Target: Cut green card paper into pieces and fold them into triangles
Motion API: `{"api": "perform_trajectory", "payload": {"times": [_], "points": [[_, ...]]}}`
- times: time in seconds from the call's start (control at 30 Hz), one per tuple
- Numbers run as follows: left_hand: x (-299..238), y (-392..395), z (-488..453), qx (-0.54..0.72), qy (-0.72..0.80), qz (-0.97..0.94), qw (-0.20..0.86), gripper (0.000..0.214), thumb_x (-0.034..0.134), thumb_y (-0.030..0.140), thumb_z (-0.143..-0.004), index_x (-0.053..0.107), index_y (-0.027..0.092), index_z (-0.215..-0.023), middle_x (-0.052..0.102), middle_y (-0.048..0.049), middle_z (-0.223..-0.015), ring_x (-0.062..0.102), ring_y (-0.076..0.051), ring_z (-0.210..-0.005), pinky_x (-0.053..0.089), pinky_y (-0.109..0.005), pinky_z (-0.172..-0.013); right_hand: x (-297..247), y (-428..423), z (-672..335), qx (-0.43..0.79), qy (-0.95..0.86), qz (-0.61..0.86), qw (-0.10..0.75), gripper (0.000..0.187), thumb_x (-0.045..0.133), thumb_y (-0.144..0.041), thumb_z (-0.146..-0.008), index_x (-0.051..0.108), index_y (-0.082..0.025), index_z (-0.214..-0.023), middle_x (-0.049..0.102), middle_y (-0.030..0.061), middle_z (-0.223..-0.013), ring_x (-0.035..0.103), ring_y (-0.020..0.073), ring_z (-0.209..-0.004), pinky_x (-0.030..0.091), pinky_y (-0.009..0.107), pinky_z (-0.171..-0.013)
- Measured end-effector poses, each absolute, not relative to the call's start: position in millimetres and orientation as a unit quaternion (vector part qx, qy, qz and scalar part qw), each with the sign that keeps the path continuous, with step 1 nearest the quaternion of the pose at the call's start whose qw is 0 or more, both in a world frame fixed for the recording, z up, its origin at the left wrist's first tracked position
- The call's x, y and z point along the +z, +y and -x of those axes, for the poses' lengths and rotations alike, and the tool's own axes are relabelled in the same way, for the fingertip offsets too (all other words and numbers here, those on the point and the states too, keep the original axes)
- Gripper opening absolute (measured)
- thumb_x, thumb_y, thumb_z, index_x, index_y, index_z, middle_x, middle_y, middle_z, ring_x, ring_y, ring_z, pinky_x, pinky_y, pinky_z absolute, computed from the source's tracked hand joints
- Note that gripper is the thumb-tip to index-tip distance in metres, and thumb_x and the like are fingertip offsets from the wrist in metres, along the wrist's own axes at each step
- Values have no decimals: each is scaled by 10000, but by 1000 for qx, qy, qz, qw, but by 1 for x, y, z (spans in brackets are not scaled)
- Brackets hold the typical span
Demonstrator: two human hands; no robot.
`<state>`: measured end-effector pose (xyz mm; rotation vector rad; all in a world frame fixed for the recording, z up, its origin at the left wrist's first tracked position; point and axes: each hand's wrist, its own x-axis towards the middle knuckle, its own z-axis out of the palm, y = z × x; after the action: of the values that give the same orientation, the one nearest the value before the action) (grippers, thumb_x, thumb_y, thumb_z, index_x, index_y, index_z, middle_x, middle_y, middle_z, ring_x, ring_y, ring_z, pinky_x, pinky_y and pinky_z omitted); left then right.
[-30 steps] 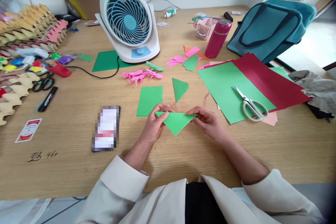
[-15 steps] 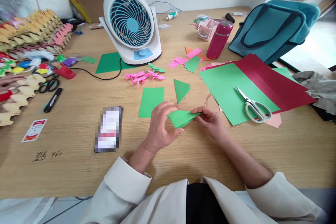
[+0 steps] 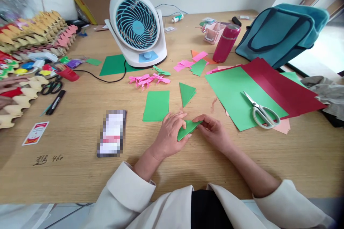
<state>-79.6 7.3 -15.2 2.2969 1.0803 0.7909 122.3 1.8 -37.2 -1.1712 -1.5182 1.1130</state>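
Between my hands is a folded piece of green paper [image 3: 188,128], low over the wooden table. My left hand [image 3: 172,132] grips its left side, fingers on top and thumb along the near edge. My right hand [image 3: 214,131] pinches the pointed right corner between thumb and fingers. Just beyond my hands lie a green paper rectangle [image 3: 156,105] and a folded green paper triangle [image 3: 187,93]. White-handled scissors [image 3: 262,112] rest with blades open on a large green sheet [image 3: 233,96] to the right.
Dark red sheets [image 3: 286,89] stick out beside the green sheet. A phone [image 3: 112,133] lies to the left. Pink folded paper shapes [image 3: 145,80] sit before a white fan [image 3: 138,28]. Farther back right stand a magenta bottle [image 3: 226,43] and a teal bag [image 3: 279,35].
My left hand has closed onto the left side of the folded green paper, covering more of it. The paper has come slightly nearer to me. My right hand still pinches its corner.
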Motion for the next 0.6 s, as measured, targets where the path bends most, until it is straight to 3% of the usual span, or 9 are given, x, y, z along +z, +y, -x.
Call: {"api": "perform_trajectory", "payload": {"times": [0.13, 0.3, 0.47, 0.6], "points": [[-16, 7, 80, 271, 387, -845, 250, 192, 632, 253, -849, 459, 247, -933, 606, -112, -1347, 518, -272, -1299, 202, -524, -1156, -34, -1, -124, 407, -659, 466, 429, 194, 535, -121, -860, 645, -212, -991, 666, 32, -936, 647, 158, -861, 525, 307, -770], [-19, 9, 81, 269, 395, -841, 253, 181, 618, 256, -854, 459, 254, -940, 675, -60, -1131, 606, -245, -1100, 258, -483, -1119, -27, 0, -126, 361, -709, 446, 410, 230, 501, -82, -867, 632, -224, -993, 659, 31, -939, 635, 154, -862, 522, 300, -767], [-17, 12, 83, 279, 383, -840, 263, 136, 609, 303, -874, 491, 235, -879, 657, -61, -991, 592, -237, -963, 376, -414, -955, -29, 2, -131, 372, -712, 437, 404, 199, 527, -91, -858, 632, -218, -969, 658, 32, -940, 639, 160, -859, 528, 300, -754], [-18, 13, 84, 294, 380, -832, 277, 124, 613, 296, -883, 510, 227, -871, 635, -62, -985, 587, -224, -961, 387, -378, -905, -30, 3, -135, 390, -711, 437, 389, 135, 564, -134, -867, 632, -216, -949, 659, 32, -931, 643, 173, -859, 526, 315, -755]]}}
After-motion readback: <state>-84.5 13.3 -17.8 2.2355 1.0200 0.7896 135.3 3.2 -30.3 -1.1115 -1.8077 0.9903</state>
